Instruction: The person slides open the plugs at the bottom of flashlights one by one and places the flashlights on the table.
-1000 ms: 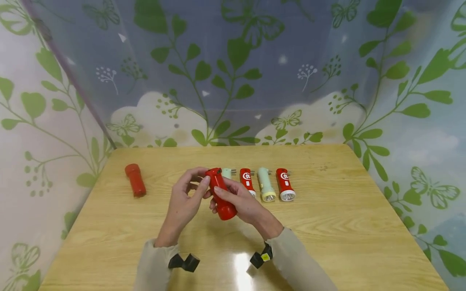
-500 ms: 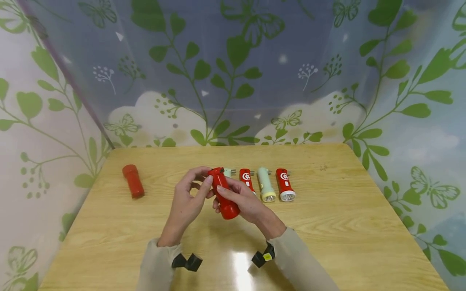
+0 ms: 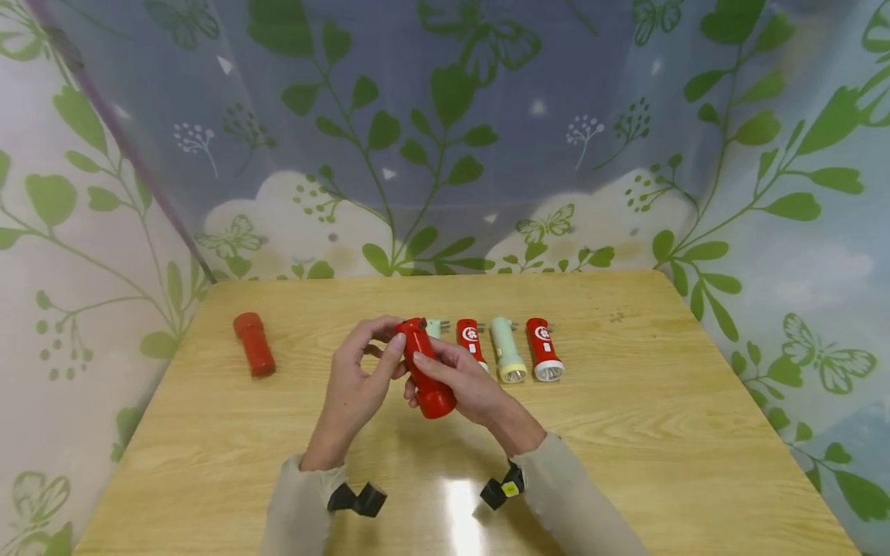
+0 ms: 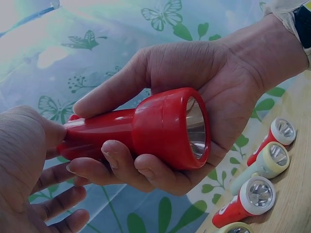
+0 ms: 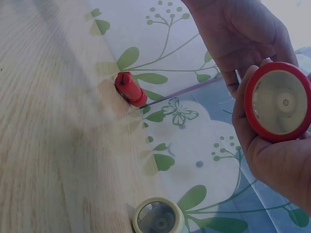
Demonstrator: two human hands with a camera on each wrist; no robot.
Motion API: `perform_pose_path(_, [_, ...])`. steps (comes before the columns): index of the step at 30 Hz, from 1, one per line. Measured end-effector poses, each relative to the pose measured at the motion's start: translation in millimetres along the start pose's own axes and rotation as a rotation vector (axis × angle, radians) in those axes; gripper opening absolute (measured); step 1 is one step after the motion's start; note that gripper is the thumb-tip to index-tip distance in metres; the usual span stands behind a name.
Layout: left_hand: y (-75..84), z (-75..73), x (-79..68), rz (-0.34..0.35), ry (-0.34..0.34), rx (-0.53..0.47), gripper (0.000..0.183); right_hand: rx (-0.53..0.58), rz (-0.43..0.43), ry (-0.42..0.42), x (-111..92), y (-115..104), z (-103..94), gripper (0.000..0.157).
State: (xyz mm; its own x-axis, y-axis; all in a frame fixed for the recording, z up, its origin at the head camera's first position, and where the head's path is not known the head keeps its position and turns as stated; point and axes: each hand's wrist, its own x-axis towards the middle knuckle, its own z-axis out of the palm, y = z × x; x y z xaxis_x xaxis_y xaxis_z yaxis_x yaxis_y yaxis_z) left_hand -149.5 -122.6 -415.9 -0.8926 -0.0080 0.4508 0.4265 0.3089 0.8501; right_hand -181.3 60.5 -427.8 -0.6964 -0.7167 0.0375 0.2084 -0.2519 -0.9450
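Note:
A red flashlight (image 3: 433, 392) is held above the table between both hands, its wide lens end tilted down toward the person. My right hand (image 3: 480, 392) grips the barrel, thumb along the top and fingers curled beneath. At the narrow tail end, my left hand (image 3: 353, 395) pinches with thumb and fingertips. The left wrist view shows the glossy red head of this flashlight (image 4: 165, 126) across the right palm. In the right wrist view its round lens (image 5: 281, 103) faces the camera. The left fingertips behind the tail are partly hidden.
Another red flashlight (image 3: 255, 346) lies alone at the left of the wooden table (image 3: 626, 463). Behind the hands is a row: a partly hidden pale green flashlight (image 3: 434, 329), a red one (image 3: 469, 335), a pale green one (image 3: 507, 347) and a red one (image 3: 543, 347). Patterned curtains (image 3: 445, 139) surround the table.
Both hands and the held flashlight have shifted slightly to the right since a second ago, with little change in the last half second. The grip looks the same.

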Motion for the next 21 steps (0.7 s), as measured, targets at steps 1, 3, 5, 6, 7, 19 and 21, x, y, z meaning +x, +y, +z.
perform_pose_path(1, [-0.4, 0.7, 0.4, 0.003, -0.003, 0.0, 0.025, 0.004, 0.0, 0.002, -0.3, 0.3, -0.3, 0.043])
perform_pose_path(3, [-1.2, 2.4, 0.6, 0.007, -0.003, 0.0, 0.025, 0.008, 0.002, -0.001, -1.4, 0.3, -0.8, 0.04])
perform_pose_path(5, [-1.8, 4.3, 0.4, 0.009, -0.005, -0.002, 0.025, 0.01, 0.003, -0.003, -2.9, 0.6, -1.7, 0.038])
perform_pose_path(6, [-2.1, 5.4, 0.1, 0.009, -0.007, -0.002, 0.025, 0.01, 0.003, -0.003, -3.8, 0.7, -2.2, 0.038])
perform_pose_path(7, [-2.3, 5.7, -0.6, 0.007, -0.006, -0.001, 0.025, 0.009, 0.004, -0.006, -4.1, 1.0, -2.1, 0.038])
perform_pose_path(19, [-0.7, 5.4, -3.0, -0.005, -0.011, 0.001, 0.025, 0.001, -0.015, -0.026, -3.7, 3.2, -0.5, 0.037])
perform_pose_path(21, [-0.4, 5.3, -3.0, -0.003, -0.011, 0.002, 0.025, 0.004, -0.017, -0.031, -3.5, 3.0, -0.6, 0.038])
